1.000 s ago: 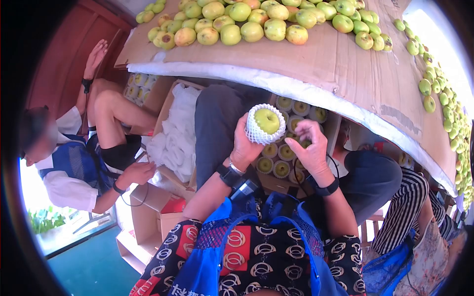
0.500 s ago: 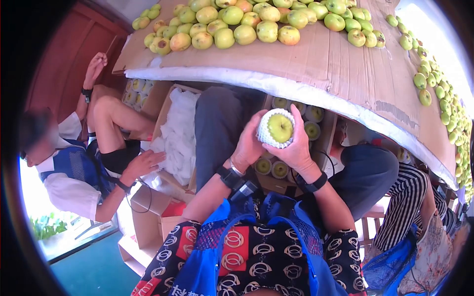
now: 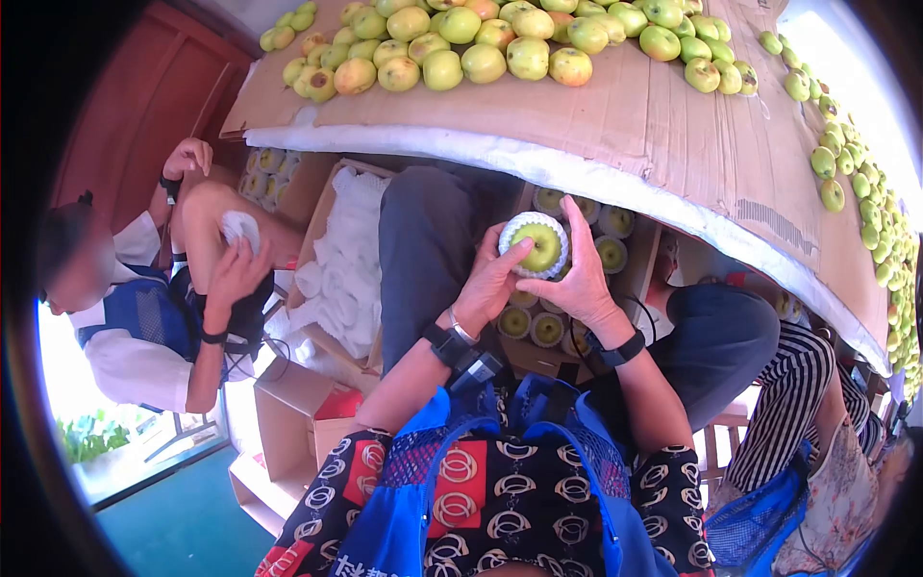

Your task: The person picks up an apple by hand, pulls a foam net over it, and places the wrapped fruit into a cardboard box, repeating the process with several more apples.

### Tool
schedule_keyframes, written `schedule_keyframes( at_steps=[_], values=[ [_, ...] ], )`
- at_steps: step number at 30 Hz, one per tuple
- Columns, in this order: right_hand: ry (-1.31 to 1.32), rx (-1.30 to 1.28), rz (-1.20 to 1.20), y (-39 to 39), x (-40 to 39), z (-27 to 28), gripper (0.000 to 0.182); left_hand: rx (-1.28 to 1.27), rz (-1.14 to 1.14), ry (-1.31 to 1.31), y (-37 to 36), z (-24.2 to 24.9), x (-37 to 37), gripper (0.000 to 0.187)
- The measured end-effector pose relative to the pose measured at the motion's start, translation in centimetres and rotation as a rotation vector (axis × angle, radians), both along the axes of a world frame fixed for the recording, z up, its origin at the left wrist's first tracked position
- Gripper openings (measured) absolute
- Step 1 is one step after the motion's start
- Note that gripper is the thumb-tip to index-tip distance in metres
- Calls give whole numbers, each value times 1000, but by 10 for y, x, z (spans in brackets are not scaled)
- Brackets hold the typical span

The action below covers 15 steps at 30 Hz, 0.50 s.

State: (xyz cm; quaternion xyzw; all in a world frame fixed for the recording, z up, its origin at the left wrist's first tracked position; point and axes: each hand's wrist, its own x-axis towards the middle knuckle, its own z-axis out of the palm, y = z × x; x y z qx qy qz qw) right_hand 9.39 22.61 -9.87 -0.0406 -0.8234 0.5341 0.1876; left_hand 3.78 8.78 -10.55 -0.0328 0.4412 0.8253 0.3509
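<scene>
A green apple [image 3: 544, 252] in a white foam net sits between my hands, above a box of net-wrapped apples [image 3: 547, 329]. My left hand [image 3: 488, 287] grips it from the left, with the thumb over the apple's top. On the right side my right hand [image 3: 585, 279] is open, its fingers raised and spread, with the thumb close to the net's lower edge. Left of my legs stands a carton of white foam nets [image 3: 343, 260].
Many loose apples [image 3: 442, 69] lie on the cardboard-covered table [image 3: 615, 125] ahead. A co-worker [image 3: 144, 317] at the left holds a white foam net [image 3: 240, 229]. Another person's striped trousers [image 3: 793, 404] show at the right. An open carton [image 3: 288, 409] stands at lower left.
My left thumb has moved onto the apple's top, and my right fingers have opened away from the net. The co-worker's lower hand has risen from the foam nets carton, now holding a net.
</scene>
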Motion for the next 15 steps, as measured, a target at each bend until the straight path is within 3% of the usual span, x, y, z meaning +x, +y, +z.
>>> schedule_keyframes(
  at_steps=[1,10,15],
  values=[
    [-42,-102,7,0,0,-1,107,0,-1,-1,1,-1,1,46],
    [-120,58,28,-3,-2,-3,94,18,14,-23,2,-6,4,52],
    [-147,-7,49,-1,-1,4,89,41,3,-49,2,-1,3,54]
  ],
)
